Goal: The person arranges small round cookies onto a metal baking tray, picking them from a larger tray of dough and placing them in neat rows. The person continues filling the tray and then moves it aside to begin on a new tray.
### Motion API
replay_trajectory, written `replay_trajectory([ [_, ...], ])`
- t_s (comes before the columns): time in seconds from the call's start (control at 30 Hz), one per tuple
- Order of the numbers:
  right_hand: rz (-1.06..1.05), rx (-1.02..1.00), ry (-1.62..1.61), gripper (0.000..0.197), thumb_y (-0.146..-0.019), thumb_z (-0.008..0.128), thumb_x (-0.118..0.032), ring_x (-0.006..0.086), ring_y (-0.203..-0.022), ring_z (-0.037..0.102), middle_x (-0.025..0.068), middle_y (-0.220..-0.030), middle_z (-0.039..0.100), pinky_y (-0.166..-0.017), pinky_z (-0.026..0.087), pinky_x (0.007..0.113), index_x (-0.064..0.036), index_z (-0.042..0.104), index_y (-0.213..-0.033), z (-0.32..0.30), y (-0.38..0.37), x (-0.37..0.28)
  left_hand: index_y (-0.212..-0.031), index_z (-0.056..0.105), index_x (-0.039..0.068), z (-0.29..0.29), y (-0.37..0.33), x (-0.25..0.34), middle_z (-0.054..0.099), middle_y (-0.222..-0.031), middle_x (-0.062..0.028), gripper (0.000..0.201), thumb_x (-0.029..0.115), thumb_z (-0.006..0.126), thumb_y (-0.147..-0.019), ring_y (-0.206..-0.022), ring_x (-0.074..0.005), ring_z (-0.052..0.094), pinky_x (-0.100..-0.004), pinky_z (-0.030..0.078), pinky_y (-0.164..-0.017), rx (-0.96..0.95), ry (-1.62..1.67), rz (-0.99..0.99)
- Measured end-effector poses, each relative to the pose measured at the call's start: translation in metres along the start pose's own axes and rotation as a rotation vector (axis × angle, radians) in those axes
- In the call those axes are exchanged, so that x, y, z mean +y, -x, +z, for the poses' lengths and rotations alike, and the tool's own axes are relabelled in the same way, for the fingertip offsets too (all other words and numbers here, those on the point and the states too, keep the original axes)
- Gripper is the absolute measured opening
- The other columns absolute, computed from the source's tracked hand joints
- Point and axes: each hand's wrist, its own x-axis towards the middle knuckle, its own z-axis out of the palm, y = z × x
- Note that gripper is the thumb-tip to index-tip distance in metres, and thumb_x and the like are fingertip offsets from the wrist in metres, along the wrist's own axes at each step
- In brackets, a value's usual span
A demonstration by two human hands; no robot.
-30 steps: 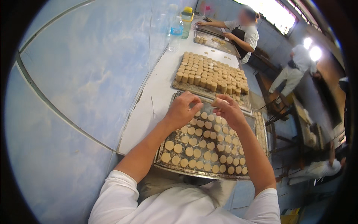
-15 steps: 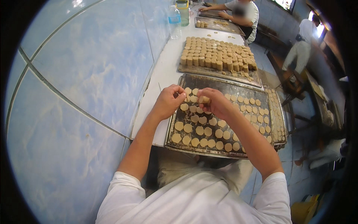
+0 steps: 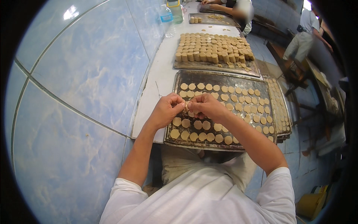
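My left hand and my right hand meet fingertip to fingertip over the left part of a dark metal baking tray. Both are closed in a pinch on a small tan piece of dough, mostly covered by the fingers. Whether my right palm holds more dough is hidden. Rows of thin, flat dough discs lie on the tray, some with ragged edges. My right hand and forearm cover part of the middle rows.
Behind stands another tray crowded with short dough cylinders. More disc-filled trays sit at the right. A clear bottle stands by the tiled wall. A person works at the table's far end; another person stands at right.
My right hand, which held a short dough cylinder above the tray, has moved left and down to meet my left hand. My left hand has shifted slightly downward. The whole view has shifted a little.
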Motion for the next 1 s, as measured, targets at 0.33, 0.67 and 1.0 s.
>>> replay_trajectory([
  [0.33,-0.009,0.013,0.075,0.021,-0.097,0.074,-0.025,0.0099,-0.072,0.066,0.0036,-0.087,0.072,-0.062,0.052,0.024,-0.0046,0.071,-0.091,0.000,0.011,0.000,-0.094,0.071,-0.001,0.007,0.003,-0.002,0.063,-0.098,-0.0047,0.019,0.018,0.073,-0.097,-0.086,-0.0135,0.058,-0.0307,0.050,-0.080,-0.014,-0.007,0.026],
  [0.67,0.075,0.038,-0.099,0.022,-0.095,0.072,-0.022,0.0155,-0.073,0.067,0.0073,-0.083,0.070,-0.061,0.051,0.026,-0.0005,0.071,-0.096,-0.010,0.005,-0.002,-0.096,0.072,0.001,0.006,0.005,0.007,0.066,-0.102,-0.0139,0.019,0.020,0.075,-0.094,-0.086,-0.0287,0.064,-0.0381,0.053,-0.082,0.019,-0.322,-0.008],
  [1.0,-0.047,0.149,-0.232,0.039,-0.097,0.072,-0.017,0.0182,-0.090,0.071,0.0093,-0.108,0.068,-0.081,0.059,0.030,0.0019,0.061,-0.130,-0.052,-0.017,-0.011,-0.098,0.071,0.000,-0.029,-0.098,-0.020,0.067,-0.101,-0.0146,0.029,0.028,0.070,-0.096,-0.087,-0.0261,0.064,-0.0397,0.053,-0.083,0.158,-0.459,0.077],
])
